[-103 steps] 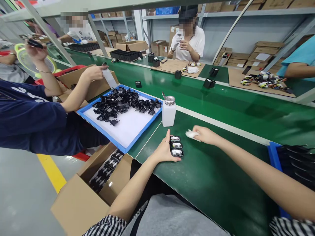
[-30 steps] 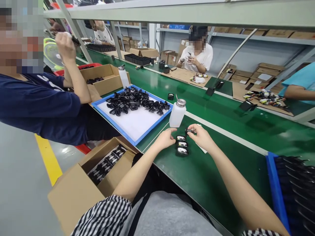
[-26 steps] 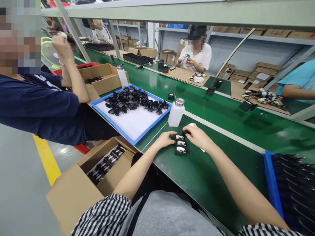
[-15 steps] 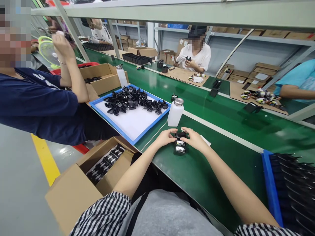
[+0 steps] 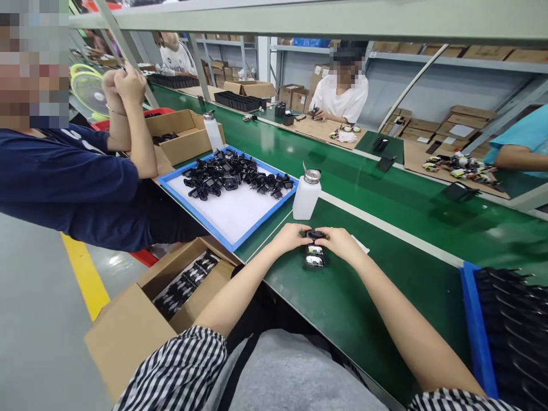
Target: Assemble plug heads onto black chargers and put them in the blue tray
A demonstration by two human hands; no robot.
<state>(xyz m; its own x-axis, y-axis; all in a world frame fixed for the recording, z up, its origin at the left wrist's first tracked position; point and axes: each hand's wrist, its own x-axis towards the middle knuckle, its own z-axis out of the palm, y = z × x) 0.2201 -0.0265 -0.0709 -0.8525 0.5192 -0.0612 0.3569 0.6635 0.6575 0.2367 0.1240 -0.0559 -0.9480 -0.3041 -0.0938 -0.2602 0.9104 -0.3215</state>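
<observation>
My left hand (image 5: 294,237) and my right hand (image 5: 336,240) pinch a small black plastic housing (image 5: 315,234) from both sides, low over the green bench. My fingertips cover its edges. Just nearer to me lie two black casings with white and yellow parts inside, a middle casing (image 5: 315,250) and a near casing (image 5: 314,262), in a column with the pinched one. Behind my hands stands a white dispenser bottle (image 5: 303,201) with a metal top. A white slip (image 5: 360,244) lies beside my right hand.
A blue-rimmed tray (image 5: 231,242) with a heap of black plug-like parts sits left. An open carton (image 5: 128,319) of black parts is below the bench edge. Another blue tray (image 5: 482,337) stands right. A co-worker's arm (image 5: 141,137) is at left; another co-worker (image 5: 342,97) sits across the green belt.
Both hands stay on the black housing, with only slight finger movement. The co-worker across has lowered their hands, and the co-worker at left has shifted theirs. The items on the belt have shifted slightly.
</observation>
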